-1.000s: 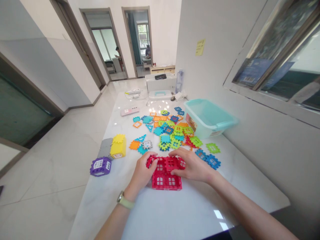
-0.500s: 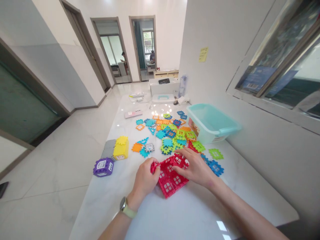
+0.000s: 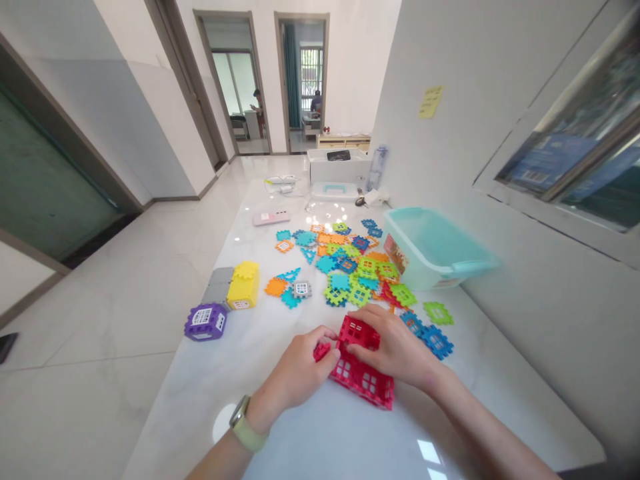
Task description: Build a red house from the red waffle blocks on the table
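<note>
- The red waffle-block house (image 3: 359,365), lower centre of frame, sits turned further than in the earlier view.
- Left hand (image 3: 299,373) and right hand (image 3: 395,350): fingers (image 3: 363,351) clamped on its walls.
- Three other houses, upper left of it (purple house (image 3: 205,323), grey house (image 3: 218,285), yellow house (image 3: 243,287); last two touching).

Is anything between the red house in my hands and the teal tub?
Yes, loose colored plastic tiles lie between the red house and the teal tub, at the near edge of the pile.
</note>
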The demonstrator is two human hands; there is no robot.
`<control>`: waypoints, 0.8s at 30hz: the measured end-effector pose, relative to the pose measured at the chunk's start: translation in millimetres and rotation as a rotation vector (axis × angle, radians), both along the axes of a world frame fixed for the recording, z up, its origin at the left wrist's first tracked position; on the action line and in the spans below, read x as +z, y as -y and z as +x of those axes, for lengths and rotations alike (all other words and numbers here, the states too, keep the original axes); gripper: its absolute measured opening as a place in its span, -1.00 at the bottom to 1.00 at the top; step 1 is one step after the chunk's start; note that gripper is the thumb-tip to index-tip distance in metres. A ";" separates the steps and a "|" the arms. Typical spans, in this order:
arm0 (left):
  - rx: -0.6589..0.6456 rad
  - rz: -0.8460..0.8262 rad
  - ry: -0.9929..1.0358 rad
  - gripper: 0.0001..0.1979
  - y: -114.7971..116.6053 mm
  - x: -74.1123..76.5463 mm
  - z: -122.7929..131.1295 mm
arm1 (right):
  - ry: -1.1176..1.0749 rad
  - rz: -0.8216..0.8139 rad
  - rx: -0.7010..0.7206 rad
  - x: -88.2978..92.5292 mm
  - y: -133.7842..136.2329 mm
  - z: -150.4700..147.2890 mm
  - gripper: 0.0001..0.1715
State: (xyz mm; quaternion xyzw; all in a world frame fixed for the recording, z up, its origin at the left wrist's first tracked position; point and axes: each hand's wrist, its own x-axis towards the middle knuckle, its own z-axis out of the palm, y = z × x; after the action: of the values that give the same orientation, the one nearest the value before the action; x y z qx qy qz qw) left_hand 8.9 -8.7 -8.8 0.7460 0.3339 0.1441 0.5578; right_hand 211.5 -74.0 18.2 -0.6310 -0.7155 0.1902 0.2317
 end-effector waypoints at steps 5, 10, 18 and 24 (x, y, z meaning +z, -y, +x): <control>0.026 -0.028 0.068 -0.77 -2.0 -2.7 2.3 | 0.014 -0.052 0.054 -0.1 1.0 3.7 -0.53; 0.044 -0.085 0.130 -0.58 -0.2 -11.9 4.6 | 0.010 -0.121 0.054 1.9 1.5 1.3 -0.46; 0.059 0.018 0.165 -0.72 -0.9 -12.7 11.1 | -0.036 -0.125 0.148 3.8 2.8 3.9 -0.46; 0.137 0.065 0.153 -0.85 -4.2 -18.8 19.1 | -0.055 -0.087 0.212 8.1 -0.3 4.4 -0.57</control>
State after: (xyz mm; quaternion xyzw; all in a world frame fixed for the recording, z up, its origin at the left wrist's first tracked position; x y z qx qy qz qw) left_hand 28.0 -4.5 -27.7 0.7260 0.3356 0.2491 0.5462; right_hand 215.9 -73.7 26.3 -0.5556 -0.7629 0.2616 0.2022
